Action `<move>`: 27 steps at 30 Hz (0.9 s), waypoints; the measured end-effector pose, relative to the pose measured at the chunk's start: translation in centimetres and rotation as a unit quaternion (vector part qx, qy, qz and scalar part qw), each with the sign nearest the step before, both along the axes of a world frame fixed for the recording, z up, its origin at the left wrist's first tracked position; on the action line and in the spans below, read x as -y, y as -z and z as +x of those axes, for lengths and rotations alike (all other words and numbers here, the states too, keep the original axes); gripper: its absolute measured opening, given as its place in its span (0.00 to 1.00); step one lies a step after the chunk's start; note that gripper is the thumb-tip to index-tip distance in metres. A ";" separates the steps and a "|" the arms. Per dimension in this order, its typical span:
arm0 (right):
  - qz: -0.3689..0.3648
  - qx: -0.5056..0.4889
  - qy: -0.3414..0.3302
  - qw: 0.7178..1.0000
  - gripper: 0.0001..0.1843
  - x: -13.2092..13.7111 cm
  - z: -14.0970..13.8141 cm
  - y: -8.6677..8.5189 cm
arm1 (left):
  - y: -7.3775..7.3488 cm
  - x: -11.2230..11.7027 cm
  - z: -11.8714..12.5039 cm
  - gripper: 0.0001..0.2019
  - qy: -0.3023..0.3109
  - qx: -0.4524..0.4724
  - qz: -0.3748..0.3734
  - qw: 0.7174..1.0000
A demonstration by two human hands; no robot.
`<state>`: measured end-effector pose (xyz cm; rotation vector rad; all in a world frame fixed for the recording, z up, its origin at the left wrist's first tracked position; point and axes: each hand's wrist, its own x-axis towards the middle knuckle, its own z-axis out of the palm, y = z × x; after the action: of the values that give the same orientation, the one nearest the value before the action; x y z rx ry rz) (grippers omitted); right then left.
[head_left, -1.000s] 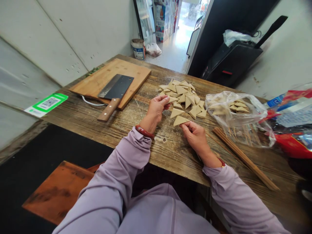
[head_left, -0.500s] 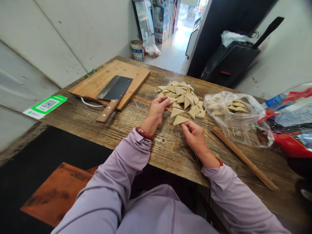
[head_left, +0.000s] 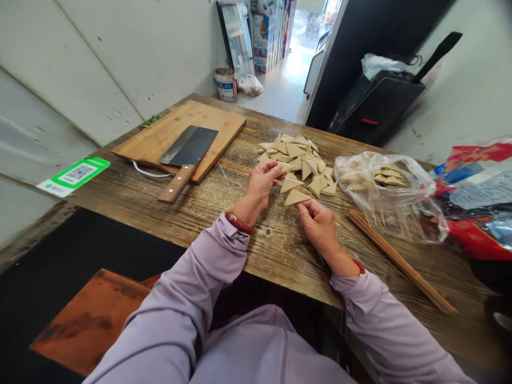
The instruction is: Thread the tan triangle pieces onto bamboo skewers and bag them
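My left hand (head_left: pixel 259 185) is closed, thumb and fingertips pinching a beige tofu triangle (head_left: pixel 286 166) at the near edge of a pile. My right hand (head_left: pixel 318 220) is closed too, gripping the corner of a second tofu triangle (head_left: pixel 296 198), which is held low over the wooden table. A thin stick end shows below the right palm; whether the hand holds it is hidden. The pile of tofu triangles (head_left: pixel 298 152) lies just beyond both hands. One loose triangle (head_left: pixel 290 184) lies between the two held pieces.
Left on the table (head_left: pixel 224 213) are a cutting board (head_left: pixel 160 128) and a cleaver (head_left: pixel 190 146). To the right lie a bundle of bamboo skewers (head_left: pixel 400 261), a clear bag (head_left: pixel 352 165) with skewered triangles, and red-and-blue packaging (head_left: pixel 472 234).
My left hand has shifted slightly to the right, and more of its tofu triangle shows. My right hand has stayed nearly still with its piece.
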<state>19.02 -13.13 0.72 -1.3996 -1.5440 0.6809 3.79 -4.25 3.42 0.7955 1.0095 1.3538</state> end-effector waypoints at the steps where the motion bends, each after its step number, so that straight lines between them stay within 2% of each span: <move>1: 0.002 0.002 -0.001 1.000 0.16 0.0 0.0 0.0 | 0.0 0.1 0.1 0.09 0.001 0.000 0.004 1.000; 8: 0.015 -0.006 -0.003 1.000 0.16 0.0 -0.1 -0.2 | 0.1 0.2 0.0 0.08 0.020 0.022 0.006 1.000; 16: 0.026 0.003 -0.004 1.000 0.17 0.0 0.0 0.0 | 0.2 -0.5 -0.2 0.10 0.028 0.034 -0.063 0.997; 27: 0.025 0.013 -0.008 1.000 0.18 0.1 0.0 0.2 | 1.1 -0.5 -0.4 0.09 0.019 0.028 -0.014 0.999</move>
<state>19.01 -13.20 0.56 -1.3651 -1.5832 0.6307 3.34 -3.73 2.34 0.7483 0.9631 1.3207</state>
